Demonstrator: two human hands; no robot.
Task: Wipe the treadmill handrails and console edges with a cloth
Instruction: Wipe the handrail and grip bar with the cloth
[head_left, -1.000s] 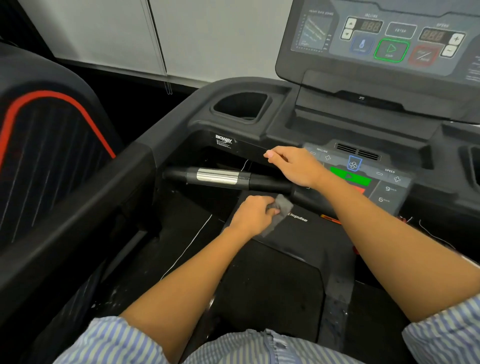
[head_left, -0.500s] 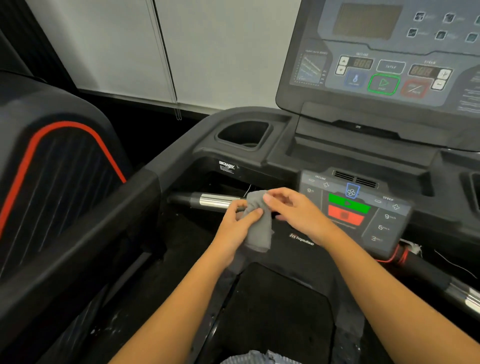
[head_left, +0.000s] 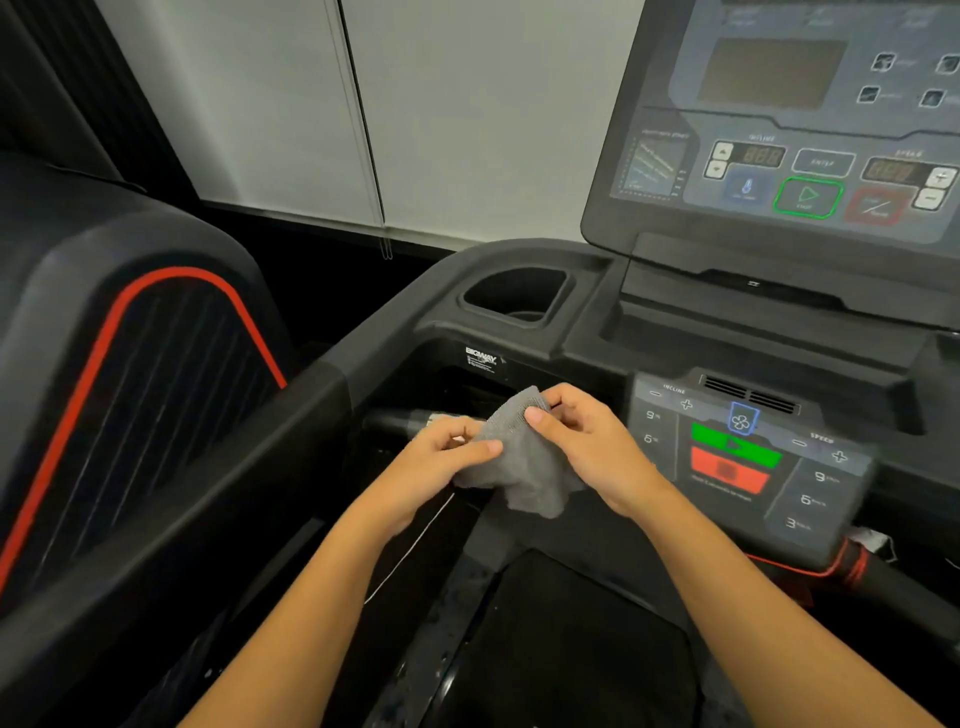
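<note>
Far to the left stands another machine (head_left: 130, 395) with a red line on its dark side. Next comes the long black side rail (head_left: 218, 499) of the treadmill, and then a short bar (head_left: 400, 418) with a shiny metal part, just behind the hands. At the middle, one grey cloth (head_left: 524, 457) is held up in the air by two hands, close to the bar but not touching it, as far as I can see. My left hand (head_left: 441, 462) is curled and pinches the left side of the cloth between thumb and finger. My right hand (head_left: 592, 441) is curled too and pinches the top of the cloth with its thumb and fingertips. I think the step now is to fold or bunch the cloth into a good pad before wiping. To do it well, make a flat, thick pad with a clean side out, then wrap it round the bar and rub along its whole length, not just the top. Above sits one cup holder (head_left: 514, 299). To the right is a small panel (head_left: 748, 462) with one green button and one red button, so keep the cloth on its edges and do not press them. Higher up is one big screen (head_left: 800, 119). At the far right a second bar (head_left: 904, 582) pokes out, with red cord wound on it. So I count two hands, one cloth, two short bars, one side rail, one cup holder, one panel and one screen.
</note>
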